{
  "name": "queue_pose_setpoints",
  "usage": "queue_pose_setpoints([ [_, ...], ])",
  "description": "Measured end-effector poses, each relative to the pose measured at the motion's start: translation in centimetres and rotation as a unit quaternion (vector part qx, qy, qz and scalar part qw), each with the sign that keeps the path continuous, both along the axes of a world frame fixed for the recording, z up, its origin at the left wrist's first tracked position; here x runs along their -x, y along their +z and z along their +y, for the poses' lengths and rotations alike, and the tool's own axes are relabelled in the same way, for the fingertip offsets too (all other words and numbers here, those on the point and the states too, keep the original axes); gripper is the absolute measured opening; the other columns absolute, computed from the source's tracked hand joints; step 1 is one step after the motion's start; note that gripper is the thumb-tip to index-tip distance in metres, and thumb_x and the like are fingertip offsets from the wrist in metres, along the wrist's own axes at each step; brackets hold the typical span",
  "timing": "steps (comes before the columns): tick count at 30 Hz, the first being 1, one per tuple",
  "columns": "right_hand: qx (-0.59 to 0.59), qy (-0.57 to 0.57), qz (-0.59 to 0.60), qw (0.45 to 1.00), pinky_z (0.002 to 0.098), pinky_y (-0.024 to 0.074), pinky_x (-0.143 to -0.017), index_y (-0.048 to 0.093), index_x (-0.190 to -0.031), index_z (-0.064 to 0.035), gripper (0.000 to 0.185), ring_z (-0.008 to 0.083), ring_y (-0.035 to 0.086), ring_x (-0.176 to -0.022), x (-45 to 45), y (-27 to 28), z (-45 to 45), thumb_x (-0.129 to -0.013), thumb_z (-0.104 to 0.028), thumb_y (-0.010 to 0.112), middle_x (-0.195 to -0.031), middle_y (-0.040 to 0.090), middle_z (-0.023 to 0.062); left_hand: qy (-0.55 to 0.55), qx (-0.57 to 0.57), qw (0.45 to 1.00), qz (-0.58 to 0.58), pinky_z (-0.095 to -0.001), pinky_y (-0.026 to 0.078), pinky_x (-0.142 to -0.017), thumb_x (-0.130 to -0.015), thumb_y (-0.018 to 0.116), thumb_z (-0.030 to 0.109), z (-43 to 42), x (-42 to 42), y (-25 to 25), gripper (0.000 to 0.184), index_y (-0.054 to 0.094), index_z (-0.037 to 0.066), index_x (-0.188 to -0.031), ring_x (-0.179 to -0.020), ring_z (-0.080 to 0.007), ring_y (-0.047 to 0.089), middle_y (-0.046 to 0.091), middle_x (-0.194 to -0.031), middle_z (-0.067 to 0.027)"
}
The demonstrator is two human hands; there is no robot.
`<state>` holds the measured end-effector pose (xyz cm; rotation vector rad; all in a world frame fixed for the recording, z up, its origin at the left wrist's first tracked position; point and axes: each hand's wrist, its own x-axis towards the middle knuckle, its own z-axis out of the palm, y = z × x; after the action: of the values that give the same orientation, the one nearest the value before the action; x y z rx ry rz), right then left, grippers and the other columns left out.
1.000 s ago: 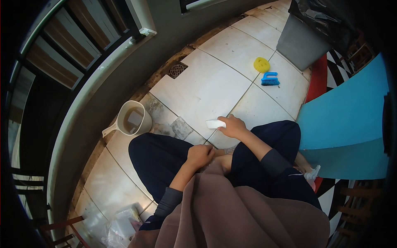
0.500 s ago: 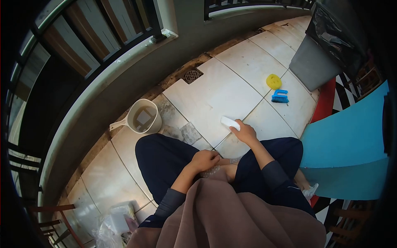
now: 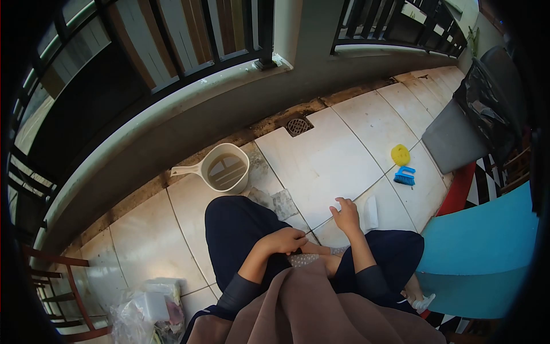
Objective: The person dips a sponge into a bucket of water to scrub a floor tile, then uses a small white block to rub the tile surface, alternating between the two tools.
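Observation:
My right hand [image 3: 346, 217] is raised over the white floor tiles [image 3: 321, 166], its fingers apart and nothing in them. Just right of it, a white block [image 3: 371, 212] lies on the tiles near my right knee. My left hand [image 3: 286, 239] rests over my lap near my ankles, fingers curled; what they hold, if anything, is hidden. A cream dipper [image 3: 225, 169] with murky water stands beyond my left knee. Beside it, some tile areas show grey stains [image 3: 283, 204]. Farther off to the right lie a yellow round scrubber [image 3: 400, 155] and a blue brush [image 3: 404, 176].
A floor drain [image 3: 298, 126] sits by the low wall with railings. At the right stand a grey bin [image 3: 452, 137] with a black bag and a blue surface [image 3: 487, 229]. Plastic bags [image 3: 150, 309] lie at the lower left, near a brown wooden frame [image 3: 71, 292].
My right hand has let go of the white block, which now lies on the tiles, and its fingers have opened. The view has turned, shifting the floor objects right and down.

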<state>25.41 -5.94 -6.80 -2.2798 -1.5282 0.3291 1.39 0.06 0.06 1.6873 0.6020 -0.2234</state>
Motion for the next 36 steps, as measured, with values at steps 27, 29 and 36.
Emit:
queue_pose_setpoints([
  [27, -0.046, 0.454, 0.006, 0.890, 0.0370, 0.0467, -0.076, 0.062, -0.094, -0.0047, 0.034, 0.0260, 0.052, -0.096, 22.4, 5.2, 24.1, -0.070, -0.026, 0.070, -0.099, 0.052, 0.0085, 0.577, 0.390, 0.557, -0.453, -0.0223, 0.028, -0.052, -0.092, 0.040, 0.021, 5.3, 3.4, -0.2, 0.019, 0.046, 0.007, -0.081, -0.052, -0.0083, 0.034, 0.039, -0.066, 0.0010],
  [29, 0.010, 0.484, -0.013, 0.875, 0.0368, 0.0456, -0.079, 0.061, -0.097, -0.0056, 0.039, 0.0268, 0.048, -0.103, 23.4, 5.8, 24.2, -0.067, -0.029, 0.072, -0.105, 0.050, 0.0089, 0.591, 0.388, 0.514, -0.485, -0.0226, 0.028, -0.052, -0.093, 0.039, 0.022, 5.3, 3.7, -0.1, 0.020, 0.046, 0.008, -0.079, -0.051, -0.0082, 0.033, 0.039, -0.065, 0.0007],
  [36, 0.105, 0.518, -0.159, 0.834, 0.0381, 0.0458, -0.080, 0.052, -0.114, -0.0126, 0.056, 0.0286, 0.051, -0.105, 24.1, 3.6, 25.5, -0.063, -0.019, 0.073, -0.112, 0.050, 0.0084, 0.611, 0.383, 0.485, -0.494, -0.0228, 0.027, -0.051, -0.092, 0.040, 0.021, 5.3, 4.0, 0.3, 0.020, 0.044, 0.008, -0.077, -0.050, -0.0084, 0.032, 0.038, -0.064, 0.0005],
])
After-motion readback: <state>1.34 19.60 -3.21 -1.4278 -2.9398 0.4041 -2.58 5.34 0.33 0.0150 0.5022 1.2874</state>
